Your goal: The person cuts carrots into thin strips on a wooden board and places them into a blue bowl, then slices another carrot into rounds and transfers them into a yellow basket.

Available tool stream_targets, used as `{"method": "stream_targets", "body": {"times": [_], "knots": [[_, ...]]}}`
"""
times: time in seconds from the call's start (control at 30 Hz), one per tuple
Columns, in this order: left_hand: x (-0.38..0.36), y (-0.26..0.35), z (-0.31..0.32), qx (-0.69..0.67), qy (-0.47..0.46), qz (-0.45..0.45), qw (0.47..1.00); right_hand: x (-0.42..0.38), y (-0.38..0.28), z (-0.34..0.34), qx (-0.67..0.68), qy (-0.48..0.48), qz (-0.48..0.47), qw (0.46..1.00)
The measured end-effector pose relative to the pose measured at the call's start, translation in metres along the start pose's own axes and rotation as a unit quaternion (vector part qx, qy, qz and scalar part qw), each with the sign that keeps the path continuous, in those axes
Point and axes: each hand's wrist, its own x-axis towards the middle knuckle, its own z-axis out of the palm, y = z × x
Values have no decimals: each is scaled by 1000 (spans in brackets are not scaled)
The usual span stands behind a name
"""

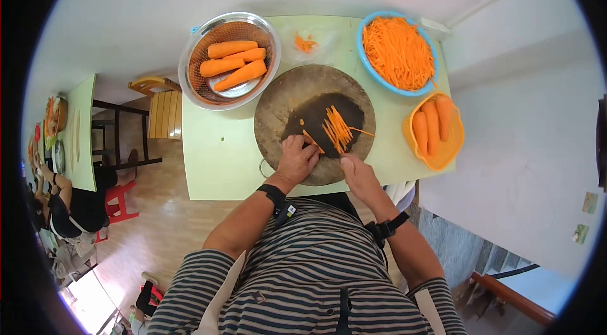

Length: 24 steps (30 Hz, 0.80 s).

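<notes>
A round wooden chopping board (272, 101) lies on the table in front of me, with a dark patch across its middle. On that patch rests a small heap of thin carrot strips (337, 127). The bent fingers of my left hand (298, 158) press a piece of carrot (314, 141) against the board, left of the strips. At the board's near right edge, my right hand (358, 175) is closed around what appears to be a knife handle. Its blade hardly stands out from the dark patch.
Whole carrots (240, 74) lie in a metal bowl (184, 75) at back left. A blue basin (360, 44) heaped with carrot shreds (398, 53) stands at back right, an orange basket (436, 161) of carrots nearer. Carrot scraps (305, 43) sit behind the board. People are at far left.
</notes>
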Motion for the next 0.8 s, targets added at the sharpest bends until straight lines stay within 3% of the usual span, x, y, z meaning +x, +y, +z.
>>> {"method": "stream_targets", "body": {"times": [0.13,0.3,0.6,0.8], "knots": [[-3,-4,4,-3,2,-5,1000,-18,4,0,-36,-37,-27,998],[-1,-2,1,17,-17,-9,1000,-24,-3,-5,-78,-83,22,993],[-4,-5,1,9,-27,-8,1000,-5,-9,12,-109,-48,-14,993],[1,-1,3,3,5,-5,1000,16,0,12,-1,-16,-21,1000]]}}
